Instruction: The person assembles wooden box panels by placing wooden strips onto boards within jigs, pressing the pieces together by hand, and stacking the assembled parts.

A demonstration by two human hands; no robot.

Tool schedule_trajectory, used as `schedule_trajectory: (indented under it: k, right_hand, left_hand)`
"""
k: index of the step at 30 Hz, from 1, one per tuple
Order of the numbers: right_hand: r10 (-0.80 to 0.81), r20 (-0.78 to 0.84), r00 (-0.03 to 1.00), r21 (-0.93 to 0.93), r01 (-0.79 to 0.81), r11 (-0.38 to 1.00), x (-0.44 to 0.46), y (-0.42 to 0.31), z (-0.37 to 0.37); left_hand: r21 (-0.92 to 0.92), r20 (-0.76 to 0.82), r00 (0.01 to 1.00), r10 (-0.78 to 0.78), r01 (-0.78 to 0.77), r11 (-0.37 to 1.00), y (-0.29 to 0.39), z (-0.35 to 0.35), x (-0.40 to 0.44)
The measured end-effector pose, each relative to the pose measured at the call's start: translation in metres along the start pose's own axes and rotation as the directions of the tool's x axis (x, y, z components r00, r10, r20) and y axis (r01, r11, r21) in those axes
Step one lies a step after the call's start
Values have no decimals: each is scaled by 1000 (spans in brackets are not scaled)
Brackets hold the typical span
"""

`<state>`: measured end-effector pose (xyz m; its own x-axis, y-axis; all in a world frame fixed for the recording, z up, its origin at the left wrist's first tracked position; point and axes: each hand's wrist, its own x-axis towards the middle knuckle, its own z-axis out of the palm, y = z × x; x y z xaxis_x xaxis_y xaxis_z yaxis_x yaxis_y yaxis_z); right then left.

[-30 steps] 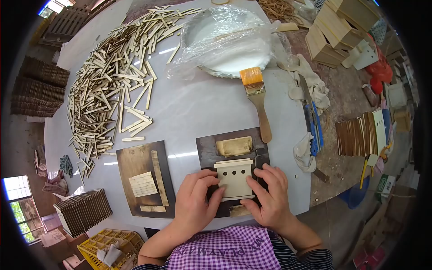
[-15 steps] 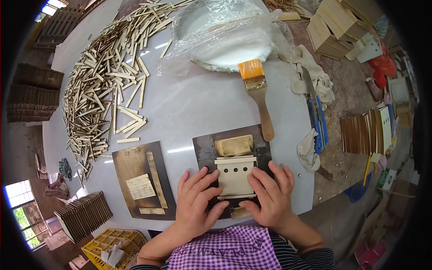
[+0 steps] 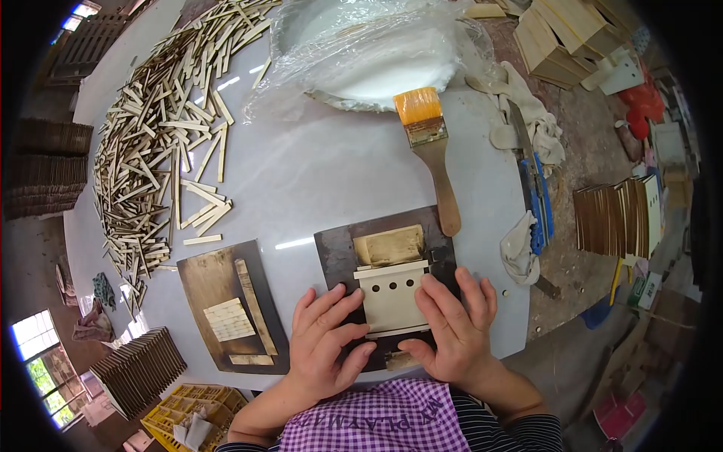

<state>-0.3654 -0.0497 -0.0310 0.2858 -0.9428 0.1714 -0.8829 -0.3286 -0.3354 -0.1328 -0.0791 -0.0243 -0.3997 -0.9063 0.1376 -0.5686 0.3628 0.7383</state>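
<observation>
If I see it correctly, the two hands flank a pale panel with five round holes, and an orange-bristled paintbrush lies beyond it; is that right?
Not quite: the head view shows three holes in the pale panel, not five. The left hand and right hand do flank it, with the orange-bristled paintbrush beyond.

Grey tbl (image 3: 324, 166): strip pile (image 3: 139, 166), L dk bd (image 3: 199, 282), R dk bd (image 3: 335, 256), tub (image 3: 376, 102) w/ plastic.
</observation>
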Motion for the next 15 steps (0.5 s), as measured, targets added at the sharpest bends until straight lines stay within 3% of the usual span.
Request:
schedule_trajectory:
  k: [15]
  right_hand:
    - [69,-25,997,-25,-69,997,-1,-2,-1]
  left_hand:
    - [-26,190,981,47,-43,999,0,-4,1]
